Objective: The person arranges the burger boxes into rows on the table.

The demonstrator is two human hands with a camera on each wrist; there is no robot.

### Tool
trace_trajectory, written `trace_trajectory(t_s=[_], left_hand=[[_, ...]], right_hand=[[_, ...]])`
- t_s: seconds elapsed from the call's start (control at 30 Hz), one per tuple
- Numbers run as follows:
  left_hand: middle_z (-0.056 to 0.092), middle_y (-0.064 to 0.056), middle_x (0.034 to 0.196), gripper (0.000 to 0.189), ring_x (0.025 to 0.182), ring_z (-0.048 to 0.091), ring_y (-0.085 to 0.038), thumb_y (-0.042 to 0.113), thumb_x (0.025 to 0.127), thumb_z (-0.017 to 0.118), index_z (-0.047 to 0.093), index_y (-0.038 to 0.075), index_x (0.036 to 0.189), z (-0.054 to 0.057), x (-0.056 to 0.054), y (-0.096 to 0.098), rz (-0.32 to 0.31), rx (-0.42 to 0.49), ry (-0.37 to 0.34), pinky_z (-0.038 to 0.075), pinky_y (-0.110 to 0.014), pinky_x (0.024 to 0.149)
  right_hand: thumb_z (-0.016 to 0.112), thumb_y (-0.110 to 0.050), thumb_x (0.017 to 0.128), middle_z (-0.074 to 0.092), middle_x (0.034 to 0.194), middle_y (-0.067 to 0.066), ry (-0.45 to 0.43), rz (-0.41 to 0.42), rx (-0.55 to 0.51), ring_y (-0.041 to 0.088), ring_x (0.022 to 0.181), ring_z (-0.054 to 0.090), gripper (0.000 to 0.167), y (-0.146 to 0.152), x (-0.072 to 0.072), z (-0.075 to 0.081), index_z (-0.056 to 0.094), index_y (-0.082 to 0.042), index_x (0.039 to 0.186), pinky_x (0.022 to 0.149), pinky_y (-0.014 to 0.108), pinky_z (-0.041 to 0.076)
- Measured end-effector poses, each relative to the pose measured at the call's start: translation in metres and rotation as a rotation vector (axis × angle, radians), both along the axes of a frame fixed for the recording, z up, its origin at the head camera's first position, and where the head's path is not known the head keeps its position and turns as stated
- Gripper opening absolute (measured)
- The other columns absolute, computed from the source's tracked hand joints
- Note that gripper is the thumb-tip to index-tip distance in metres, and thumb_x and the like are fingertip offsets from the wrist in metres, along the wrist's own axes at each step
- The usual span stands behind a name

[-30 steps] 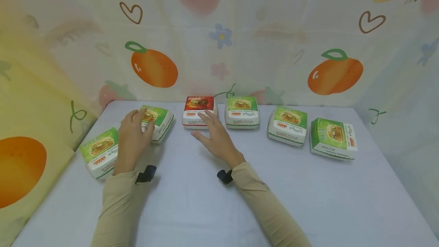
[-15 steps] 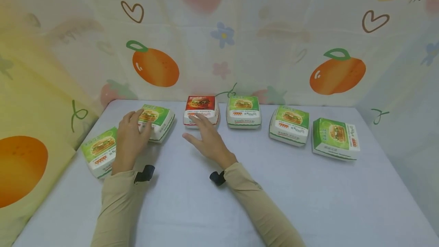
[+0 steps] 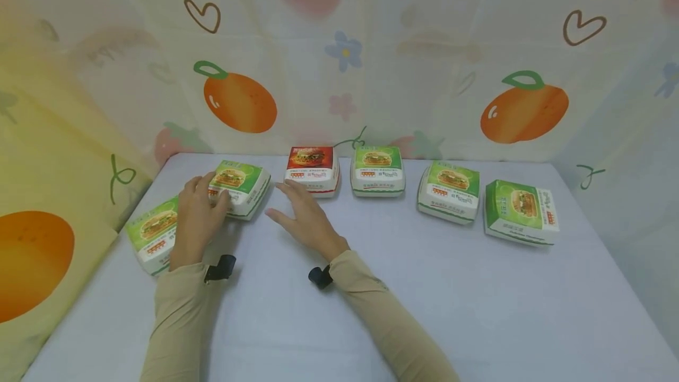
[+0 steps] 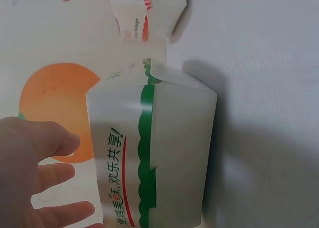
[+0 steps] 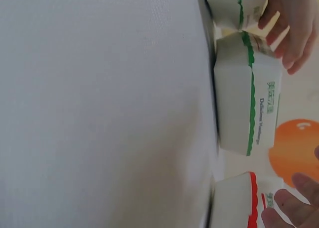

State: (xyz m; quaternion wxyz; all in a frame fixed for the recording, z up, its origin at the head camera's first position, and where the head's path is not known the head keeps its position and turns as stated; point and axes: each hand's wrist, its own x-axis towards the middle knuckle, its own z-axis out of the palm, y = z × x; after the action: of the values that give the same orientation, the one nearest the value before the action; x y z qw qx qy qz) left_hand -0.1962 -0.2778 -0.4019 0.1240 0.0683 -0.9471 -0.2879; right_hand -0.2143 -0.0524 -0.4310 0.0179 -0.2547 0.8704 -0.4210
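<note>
My left hand [image 3: 196,217] is at the near left corner of a green and white burger box [image 3: 241,184], second from the left. Its fingers are loosely bent over the lid's edge; in the left wrist view the thumb and fingers of the left hand [image 4: 35,173] are spread beside the box [image 4: 174,153], apart from its front face. My right hand [image 3: 307,223] hovers with parted fingers between that box and a red and white burger box [image 3: 312,165], holding nothing. Behind my left hand, a further green burger box [image 3: 151,234] is partly hidden.
Three more green burger boxes continue the curved row to the right: one beside the red box [image 3: 378,170], another [image 3: 450,190] further along, and one turned sideways [image 3: 520,211] at the end. A white cloth [image 3: 424,311] covers the table. A printed curtain [image 3: 339,93] hangs behind.
My right hand has moved left, from in front of the red burger box to the gap beside it. My left hand has shifted slightly left and towards me. The boxes stay in place.
</note>
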Motion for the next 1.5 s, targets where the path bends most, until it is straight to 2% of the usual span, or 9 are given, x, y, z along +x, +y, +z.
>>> trace_trajectory(t_s=[0.23, 0.47, 0.57, 0.7, 0.9, 1.03, 1.2, 1.33, 1.5], left_hand=[[0.027, -0.034, 0.154, 0.061, 0.139, 0.029, -0.054, 0.03, 0.101, 0.048, 0.033, 0.003, 0.153, -0.004, 0.001, -0.008, 0.006, -0.019, -0.05, 0.028, -0.069, 0.11], [0.034, -0.036, 0.149, 0.059, 0.134, 0.035, -0.056, 0.03, 0.099, 0.049, 0.038, 0.0, 0.149, -0.005, 0.0, -0.012, 0.0, -0.081, -0.032, 0.029, -0.068, 0.11], [0.034, -0.037, 0.148, 0.061, 0.133, 0.036, -0.056, 0.032, 0.1, 0.047, 0.036, 0.0, 0.15, -0.005, 0.0, -0.013, -0.005, -0.102, -0.063, 0.029, -0.068, 0.109], [0.036, -0.037, 0.147, 0.062, 0.131, 0.038, -0.056, 0.035, 0.101, 0.045, 0.034, -0.001, 0.151, -0.006, 0.002, -0.015, -0.024, -0.11, -0.092, 0.03, -0.068, 0.108], [0.041, -0.034, 0.145, 0.062, 0.127, 0.043, -0.055, 0.037, 0.102, 0.043, 0.035, 0.0, 0.151, -0.005, 0.002, -0.015, -0.056, -0.11, -0.097, 0.033, -0.068, 0.104], [0.038, -0.035, 0.148, 0.062, 0.133, 0.037, -0.056, 0.038, 0.102, 0.044, 0.036, 0.001, 0.151, -0.004, 0.003, -0.015, -0.055, -0.105, -0.127, 0.027, -0.068, 0.11], [0.039, -0.036, 0.147, 0.061, 0.14, 0.031, -0.052, 0.037, 0.101, 0.046, 0.039, -0.003, 0.147, -0.003, 0.003, -0.015, -0.074, -0.109, -0.125, 0.013, -0.069, 0.117], [0.04, -0.036, 0.146, 0.06, 0.14, 0.031, -0.051, 0.036, 0.101, 0.049, 0.041, -0.004, 0.145, -0.002, 0.001, -0.014, -0.083, -0.106, -0.12, 0.011, -0.069, 0.117], [0.04, -0.037, 0.146, 0.06, 0.141, 0.03, -0.052, 0.034, 0.1, 0.051, 0.041, -0.006, 0.144, -0.001, 0.001, -0.014, -0.092, -0.099, -0.129, 0.012, -0.069, 0.117]], right_hand=[[0.058, -0.044, 0.099, 0.033, 0.161, 0.01, -0.035, 0.021, 0.014, 0.024, 0.151, 0.028, 0.064, -0.013, 0.001, -0.004, 0.039, -0.014, 0.152, 0.121, 0.045, 0.03], [0.059, -0.043, 0.098, 0.039, 0.158, 0.007, -0.013, 0.037, 0.043, 0.02, 0.149, 0.032, 0.062, -0.025, 0.0, -0.004, 0.042, -0.013, 0.15, 0.121, 0.038, 0.031], [0.059, -0.042, 0.098, 0.038, 0.158, 0.007, -0.027, 0.045, 0.034, 0.02, 0.149, 0.032, 0.062, -0.028, -0.001, -0.005, 0.042, -0.013, 0.15, 0.121, 0.038, 0.03], [0.058, -0.043, 0.099, 0.036, 0.16, 0.008, -0.059, 0.06, 0.024, 0.02, 0.15, 0.03, 0.062, -0.032, -0.002, -0.008, 0.04, -0.015, 0.152, 0.121, 0.038, 0.029], [0.059, -0.044, 0.098, 0.036, 0.16, 0.008, -0.045, 0.083, 0.049, 0.02, 0.15, 0.029, 0.064, -0.035, -0.007, -0.011, 0.039, -0.016, 0.152, 0.122, 0.038, 0.029], [0.061, -0.042, 0.097, 0.036, 0.16, 0.007, -0.03, 0.118, 0.066, 0.02, 0.15, 0.029, 0.066, -0.038, -0.01, -0.012, 0.037, -0.016, 0.153, 0.122, 0.036, 0.029], [0.064, -0.044, 0.094, 0.028, 0.163, 0.005, -0.055, 0.15, 0.065, 0.019, 0.153, 0.024, 0.074, -0.042, -0.012, -0.014, 0.033, -0.017, 0.155, 0.122, 0.037, 0.028], [0.067, -0.047, 0.091, 0.023, 0.165, 0.006, -0.09, 0.158, 0.057, 0.019, 0.154, 0.021, 0.081, -0.043, -0.013, -0.015, 0.029, -0.018, 0.157, 0.122, 0.039, 0.027], [0.069, -0.045, 0.091, 0.022, 0.165, 0.007, -0.11, 0.173, 0.037, 0.02, 0.154, 0.021, 0.082, -0.044, -0.013, -0.016, 0.029, -0.017, 0.157, 0.123, 0.04, 0.026]])
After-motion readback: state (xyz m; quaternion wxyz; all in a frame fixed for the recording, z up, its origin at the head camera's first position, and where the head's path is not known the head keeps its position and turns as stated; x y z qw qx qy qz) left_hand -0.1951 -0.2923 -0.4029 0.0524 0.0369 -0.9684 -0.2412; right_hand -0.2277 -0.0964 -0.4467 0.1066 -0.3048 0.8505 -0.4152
